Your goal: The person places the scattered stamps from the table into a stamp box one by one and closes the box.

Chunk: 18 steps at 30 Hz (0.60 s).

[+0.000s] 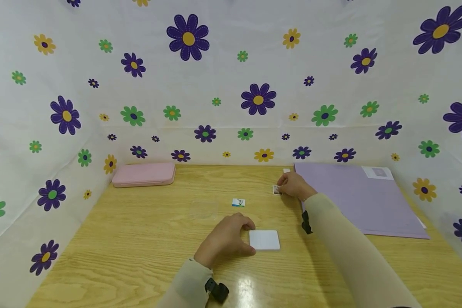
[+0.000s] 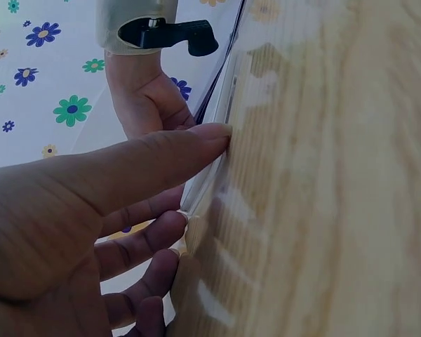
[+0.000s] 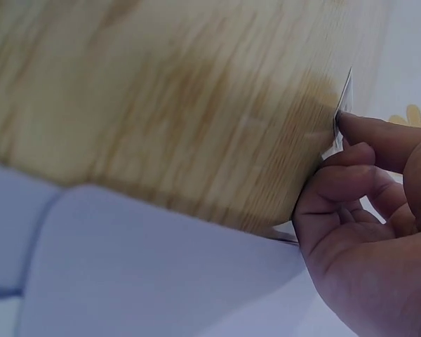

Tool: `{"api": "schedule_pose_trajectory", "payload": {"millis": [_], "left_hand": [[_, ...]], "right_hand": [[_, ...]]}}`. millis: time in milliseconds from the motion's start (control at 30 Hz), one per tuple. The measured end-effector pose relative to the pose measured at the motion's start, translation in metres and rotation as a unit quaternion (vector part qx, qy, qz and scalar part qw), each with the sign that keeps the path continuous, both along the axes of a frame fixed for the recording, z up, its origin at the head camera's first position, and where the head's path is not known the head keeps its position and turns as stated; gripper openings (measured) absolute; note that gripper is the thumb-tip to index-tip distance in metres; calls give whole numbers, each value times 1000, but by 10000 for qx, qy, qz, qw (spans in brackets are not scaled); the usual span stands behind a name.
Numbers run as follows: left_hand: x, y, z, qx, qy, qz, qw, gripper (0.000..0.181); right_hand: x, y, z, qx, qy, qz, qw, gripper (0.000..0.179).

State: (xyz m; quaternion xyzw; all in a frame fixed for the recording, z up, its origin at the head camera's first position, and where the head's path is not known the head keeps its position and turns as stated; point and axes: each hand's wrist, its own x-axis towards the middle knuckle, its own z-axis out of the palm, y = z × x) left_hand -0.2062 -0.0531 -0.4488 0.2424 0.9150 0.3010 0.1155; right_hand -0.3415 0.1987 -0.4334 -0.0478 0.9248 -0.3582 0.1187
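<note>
Left hand (image 1: 228, 234), fingers curled, grips white block (image 1: 265, 240); right hand (image 1: 295, 185), fingers pinched, holds card (image 1: 276, 191) (partly hidden) toward one o'clock from the block.

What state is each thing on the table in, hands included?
Pink case: closed, lying flat.
Purple folder: lying flat, looks closed.
White case: lying flat, looks closed.
Clear sheet: lying flat.
Blue-edged card: lying flat, printed side up.
White-bordered card: partly covered.
White piece: partly hidden.
Left hand: curled at white case's left end.
Right hand: pinching white-bordered card.
</note>
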Motion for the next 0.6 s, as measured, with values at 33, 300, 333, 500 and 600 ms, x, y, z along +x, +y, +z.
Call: {"api": "schedule_pose_trajectory", "payload": {"millis": [33, 300, 333, 500, 600], "left_hand": [[0, -1, 0, 11, 4, -26, 10000, 52], [-1, -1, -3, 58, 54, -159, 9998, 52], [-1, -1, -3, 70, 51, -164, 9998, 52], [-1, -1, -4, 79, 31, -133, 9999, 52], [-2, -3, -4, 73, 25, -99, 9999, 51]], "right_hand": [[0, 0, 0, -4, 2, -10, 10000, 17], [3, 1, -1, -169, -84, -12, 9998, 10], [3, 1, 0, -170, -92, 10, 9998, 9], [4, 3, 0, -129, -144, 126, 9997, 8], [4, 4, 1, -210, -141, 210, 9995, 8]]}}
